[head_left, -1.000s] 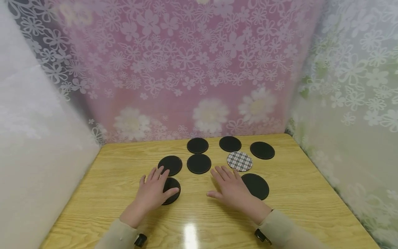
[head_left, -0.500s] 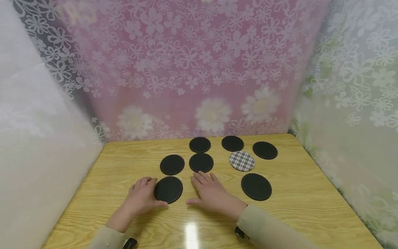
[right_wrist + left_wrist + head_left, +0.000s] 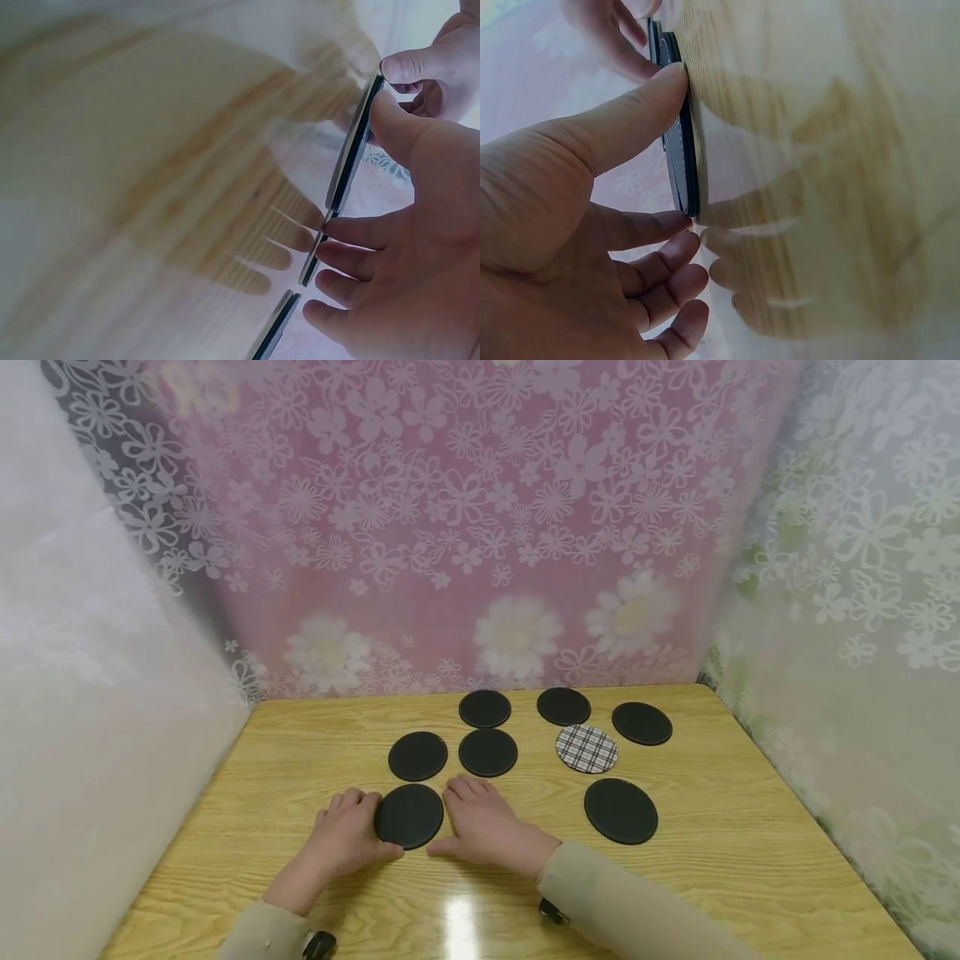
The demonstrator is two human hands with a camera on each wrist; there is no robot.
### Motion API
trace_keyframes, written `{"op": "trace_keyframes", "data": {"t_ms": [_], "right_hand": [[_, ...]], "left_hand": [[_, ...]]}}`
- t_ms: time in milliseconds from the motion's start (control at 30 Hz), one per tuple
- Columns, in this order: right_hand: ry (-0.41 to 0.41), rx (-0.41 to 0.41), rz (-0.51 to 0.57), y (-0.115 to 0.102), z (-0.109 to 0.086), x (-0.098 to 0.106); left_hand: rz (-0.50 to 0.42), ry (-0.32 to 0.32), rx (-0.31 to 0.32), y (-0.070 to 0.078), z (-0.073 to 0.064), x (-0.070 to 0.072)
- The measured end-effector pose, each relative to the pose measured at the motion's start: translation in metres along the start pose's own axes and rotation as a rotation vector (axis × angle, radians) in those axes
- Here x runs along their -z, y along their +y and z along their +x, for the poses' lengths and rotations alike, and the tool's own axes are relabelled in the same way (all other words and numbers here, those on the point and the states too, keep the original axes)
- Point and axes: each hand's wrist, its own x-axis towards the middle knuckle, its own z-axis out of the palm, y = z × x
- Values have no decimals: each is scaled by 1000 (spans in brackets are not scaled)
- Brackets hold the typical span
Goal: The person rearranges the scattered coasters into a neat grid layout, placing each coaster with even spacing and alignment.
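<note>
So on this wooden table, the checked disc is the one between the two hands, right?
Not quite: the head view shows a plain black disc between the left hand and the right hand; the checked disc lies farther back, to the right.

A pale wooden table (image 3: 750, 868) carries one round checked coaster (image 3: 587, 748), lying flat. About it lie six black coasters (image 3: 621, 811): one just beside it at eleven o'clock, one each at two, five and ten, two towards nine. A seventh black coaster (image 3: 408, 817) is farthest off, at eight.
</note>
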Motion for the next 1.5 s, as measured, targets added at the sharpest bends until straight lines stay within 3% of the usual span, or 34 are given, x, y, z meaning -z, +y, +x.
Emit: {"op": "trace_keyframes", "data": {"t_ms": [133, 433, 967, 1167, 1500], "right_hand": [[24, -6, -4, -1, 5, -1], [-29, -55, -20, 0, 22, 4], [-81, -72, -1, 28, 54, -1], [-69, -61, 3, 28, 56, 1], [-103, -56, 41, 19, 53, 6]], "left_hand": [[2, 1, 5, 1, 5, 0], [-10, -15, 27, 0, 19, -2], [-32, -28, 51, -3, 57, -5], [-39, -33, 55, -4, 59, -4], [-22, -44, 55, -9, 49, -6]]}}
